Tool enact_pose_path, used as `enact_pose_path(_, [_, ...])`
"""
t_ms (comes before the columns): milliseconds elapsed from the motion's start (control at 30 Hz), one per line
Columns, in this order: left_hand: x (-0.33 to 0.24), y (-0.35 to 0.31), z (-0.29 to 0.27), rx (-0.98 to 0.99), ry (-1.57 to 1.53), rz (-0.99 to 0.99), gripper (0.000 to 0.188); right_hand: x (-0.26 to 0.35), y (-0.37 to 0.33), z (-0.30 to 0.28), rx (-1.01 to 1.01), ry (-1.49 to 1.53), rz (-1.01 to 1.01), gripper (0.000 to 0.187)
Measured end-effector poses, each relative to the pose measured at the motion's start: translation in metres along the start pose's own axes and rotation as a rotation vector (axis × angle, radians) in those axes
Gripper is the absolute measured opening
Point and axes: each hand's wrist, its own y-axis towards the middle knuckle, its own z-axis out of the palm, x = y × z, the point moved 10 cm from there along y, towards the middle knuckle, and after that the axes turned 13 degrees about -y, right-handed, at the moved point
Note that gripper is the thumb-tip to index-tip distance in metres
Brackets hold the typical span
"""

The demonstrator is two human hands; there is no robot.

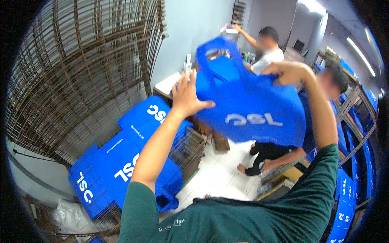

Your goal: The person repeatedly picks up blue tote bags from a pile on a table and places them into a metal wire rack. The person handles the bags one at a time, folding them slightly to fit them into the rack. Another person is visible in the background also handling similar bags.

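1. Toward 2 o'clock from the middle of the view, a blue bag (267, 101) hangs in the air before the wearer, tilted, with its handle (219, 43) looping up toward 12 o'clock and white print (258, 118) across its lower part
2. On the bag's upper right, the right grip (289, 73) is closed with curled fingers on the fabric near the edge
3. By the bag's left edge, the left grip (186, 97) is open – fingers spread upward, thumb pointing to 3 o'clock; whether the thumb touches the cloth cannot be told
4. At 8 o'clock, more blue bags (111, 156) lie spread over a wire basket (190, 148), partly behind the left forearm
5. At 10 o'clock, rusty wire racks (93, 60) stand tall; near 11 o'clock a white bottle (187, 63) is near a pale-topped counter (167, 84)
6. Toward 1 o'clock, a co-worker in white (270, 58) reaches an arm up and left
7. Between 2 and 3 o'clock, a second co-worker (333, 85) is partly hidden behind the wearer's right forearm – bent low
8. From 3 to 4 o'clock, metal shelving (351, 104) carries stacks of blue bags; clear plastic (73, 216) lies low at 8 o'clock, and white tiles (216, 172) floor the room at 5 o'clock
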Motion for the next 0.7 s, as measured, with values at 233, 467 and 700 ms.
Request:
enact_pose_path(233, [-0.041,-0.019,0.072,0.589,-0.850,-0.170,0.045,-0.065,0.020,-0.002,-0.601,-0.636,0.417,0.057])
enact_pose_path(467, [-0.025,0.019,0.062,0.418,-0.959,-0.628,0.037,-0.038,-0.010,0.054,-1.060,-0.023,0.322,0.060])
enact_pose_path(700, [0.000,0.017,0.004,0.129,-1.037,-0.766,0.040,0.000,-0.026,0.450,-0.617,1.679,0.652,0.068])
